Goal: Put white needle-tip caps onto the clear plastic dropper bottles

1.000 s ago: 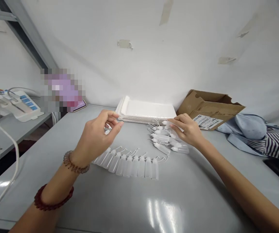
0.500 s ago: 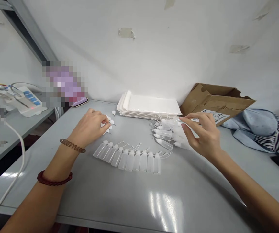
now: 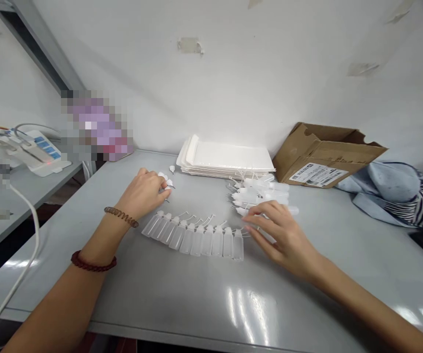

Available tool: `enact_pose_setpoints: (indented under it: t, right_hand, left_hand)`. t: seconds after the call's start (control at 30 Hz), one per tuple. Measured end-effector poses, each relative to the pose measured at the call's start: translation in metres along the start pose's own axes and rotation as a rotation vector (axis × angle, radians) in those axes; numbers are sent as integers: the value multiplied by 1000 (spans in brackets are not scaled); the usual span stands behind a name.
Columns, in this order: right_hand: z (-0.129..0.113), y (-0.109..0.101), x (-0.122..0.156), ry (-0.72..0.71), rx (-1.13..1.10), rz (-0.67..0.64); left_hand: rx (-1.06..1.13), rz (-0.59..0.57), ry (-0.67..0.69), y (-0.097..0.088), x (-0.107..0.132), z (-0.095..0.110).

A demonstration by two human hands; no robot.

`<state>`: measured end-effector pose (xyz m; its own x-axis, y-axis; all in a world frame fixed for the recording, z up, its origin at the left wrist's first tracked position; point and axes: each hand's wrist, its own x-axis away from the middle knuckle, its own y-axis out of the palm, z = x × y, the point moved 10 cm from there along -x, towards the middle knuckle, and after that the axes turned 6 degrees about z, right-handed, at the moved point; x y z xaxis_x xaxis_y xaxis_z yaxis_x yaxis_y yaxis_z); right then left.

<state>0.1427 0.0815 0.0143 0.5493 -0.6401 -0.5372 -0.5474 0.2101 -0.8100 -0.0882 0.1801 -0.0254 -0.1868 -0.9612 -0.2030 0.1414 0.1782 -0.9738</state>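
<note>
Before the white wall (image 3: 233, 83), bottles (image 3: 197, 241) lie on the surface (image 3: 160, 299); left grip (image 3: 141, 192) curled at white caps (image 3: 168, 182), right grip (image 3: 280, 235) nearly pinched, holdings unclear.

The left fingers (image 3: 160, 192) partly hide white caps (image 3: 168, 182); blur obscures a purple object (image 3: 101, 125).

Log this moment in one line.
left hand: at small white pieces; right hand: by right end of bottle row; bottle pile: beyond right hand
</note>
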Motion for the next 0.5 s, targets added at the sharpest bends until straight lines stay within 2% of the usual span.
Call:
enact_pose_setpoints:
  t: [0.13,0.3,0.5]
  right_hand:
    - [-2,19,16,93,-42,-128]
    - [-2,31,25,138,-33,-182]
    - [3,38,26,202,-103,-239]
  left_hand:
    - [27,7,16,2,0,4]
    - [81,45,16,-5,3,16]
    - [169,106,49,-17,10,41]
